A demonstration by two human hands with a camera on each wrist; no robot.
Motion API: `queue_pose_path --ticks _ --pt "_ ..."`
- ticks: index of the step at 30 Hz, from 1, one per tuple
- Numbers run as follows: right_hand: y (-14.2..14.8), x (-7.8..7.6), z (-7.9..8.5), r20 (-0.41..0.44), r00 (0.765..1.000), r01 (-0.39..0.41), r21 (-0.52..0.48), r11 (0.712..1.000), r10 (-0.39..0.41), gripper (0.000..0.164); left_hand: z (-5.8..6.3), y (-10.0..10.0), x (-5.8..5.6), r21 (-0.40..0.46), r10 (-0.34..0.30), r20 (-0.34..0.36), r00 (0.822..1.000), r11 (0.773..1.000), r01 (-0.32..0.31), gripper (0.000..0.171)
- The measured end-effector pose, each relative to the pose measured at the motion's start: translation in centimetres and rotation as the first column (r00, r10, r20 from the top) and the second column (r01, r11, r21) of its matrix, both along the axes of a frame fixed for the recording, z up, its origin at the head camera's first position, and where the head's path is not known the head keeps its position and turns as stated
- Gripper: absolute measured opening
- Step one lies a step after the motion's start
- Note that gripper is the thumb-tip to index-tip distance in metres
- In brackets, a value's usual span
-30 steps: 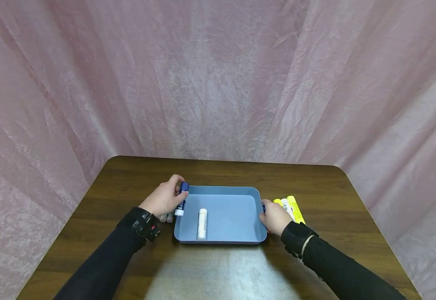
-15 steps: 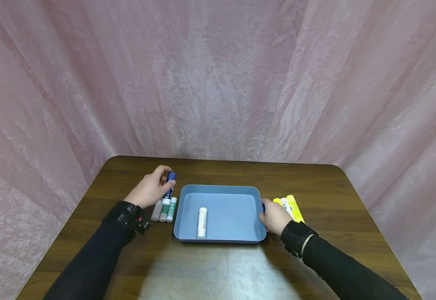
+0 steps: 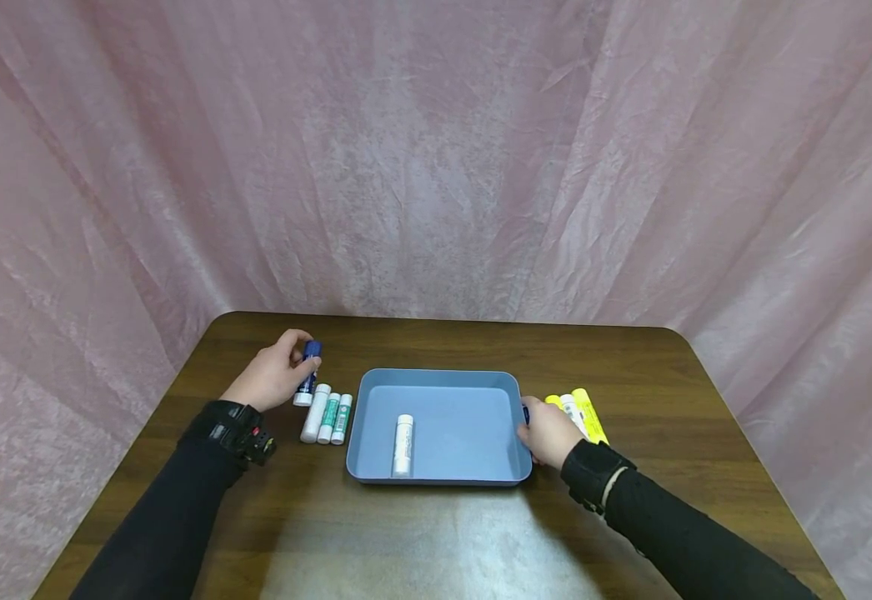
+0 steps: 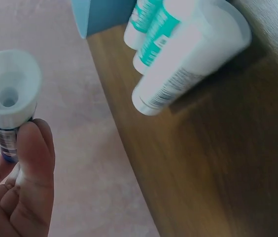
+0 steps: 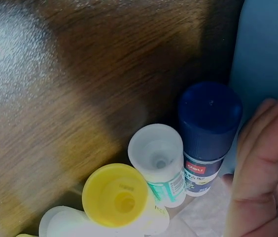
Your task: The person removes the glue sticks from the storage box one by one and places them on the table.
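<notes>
My left hand [image 3: 278, 372] pinches a glue stick [image 3: 308, 372] with a dark blue cap and white base, raised at the far left of the tray. In the left wrist view its hollow white base [image 4: 11, 94] faces the camera. A light blue tray [image 3: 466, 425] holds one white glue stick [image 3: 403, 446]. My right hand [image 3: 548, 433] is at the tray's right wall, where dark blue shows between its thumb and fingers. In the right wrist view a blue-capped glue stick [image 5: 209, 133] lies right beside those fingers; whether they grip it is hidden.
Left of the tray lie a thick white tube [image 3: 315, 413] and two green-labelled glue sticks [image 3: 335, 418]. To its right are yellow and white sticks [image 3: 586, 417], plus a green-labelled one [image 5: 161, 163] seen from the wrist. A pink curtain [image 3: 436, 167] hangs behind the wooden table [image 3: 421, 533].
The left hand has carried the blue glue stick leftward from the tray's left edge, past the row of sticks there. The right hand has stayed in place.
</notes>
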State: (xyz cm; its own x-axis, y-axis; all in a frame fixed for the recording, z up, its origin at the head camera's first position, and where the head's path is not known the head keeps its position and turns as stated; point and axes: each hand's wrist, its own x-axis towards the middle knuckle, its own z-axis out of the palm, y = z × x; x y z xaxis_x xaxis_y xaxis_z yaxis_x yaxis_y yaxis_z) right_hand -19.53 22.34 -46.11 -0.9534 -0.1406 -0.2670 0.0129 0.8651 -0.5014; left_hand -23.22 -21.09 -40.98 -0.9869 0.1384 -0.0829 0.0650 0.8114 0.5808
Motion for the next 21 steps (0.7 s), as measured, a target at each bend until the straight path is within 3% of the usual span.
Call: queue_pose_path --ticks 6,21 --pt "0.0 0.1 0.1 -0.001 1.0 0.003 -0.004 1.0 -0.003 0.054 -0.5 -0.7 -0.1 -0.014 0.002 0.026 1.0 1.0 -0.002 0.052" --pt "-0.1 0.1 -0.2 -0.003 1.0 0.012 -0.012 1.0 -0.012 0.054 -3.1 -2.1 -0.4 -0.09 0.037 0.175 0.984 0.996 -0.021 0.05"
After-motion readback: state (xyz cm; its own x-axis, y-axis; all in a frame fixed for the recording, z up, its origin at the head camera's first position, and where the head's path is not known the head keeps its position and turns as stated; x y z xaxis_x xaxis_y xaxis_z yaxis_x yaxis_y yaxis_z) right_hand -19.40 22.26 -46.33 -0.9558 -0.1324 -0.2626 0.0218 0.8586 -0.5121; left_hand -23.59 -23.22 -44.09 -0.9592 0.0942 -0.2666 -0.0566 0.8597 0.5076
